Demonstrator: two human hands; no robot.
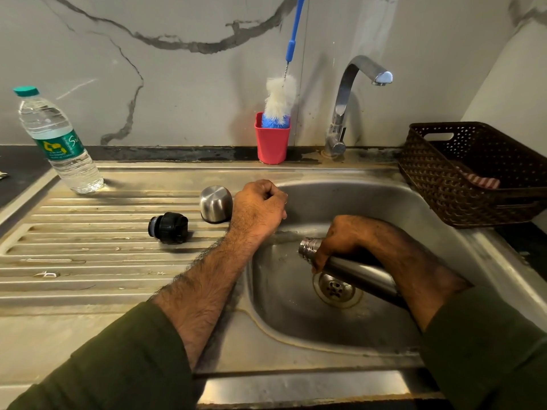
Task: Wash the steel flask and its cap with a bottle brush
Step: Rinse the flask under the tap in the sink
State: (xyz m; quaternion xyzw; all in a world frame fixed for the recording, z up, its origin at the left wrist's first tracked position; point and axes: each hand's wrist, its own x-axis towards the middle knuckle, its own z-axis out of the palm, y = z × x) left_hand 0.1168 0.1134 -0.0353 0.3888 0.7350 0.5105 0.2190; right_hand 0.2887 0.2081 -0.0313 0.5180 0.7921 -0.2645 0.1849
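My right hand [344, 239] grips the steel flask [358, 272] near its open neck and holds it tilted over the sink basin [296, 309], mouth pointing left. My left hand [259, 207] hovers at the basin's left rim with fingers curled into a fist, holding nothing. Just left of it the steel cup cap [216, 204] stands upside down on the ribbed drainboard [88, 261]. The black screw stopper [169, 227] lies on its side further left. The bottle brush [279, 102], blue handled with white bristles, stands head down in a red cup [272, 142] at the back.
A chrome tap [352, 93] rises behind the basin, spout to the right, with no water running. A plastic water bottle [56, 140] stands at the drainboard's far left. A brown woven basket [476, 173] holding a striped cloth sits right of the sink.
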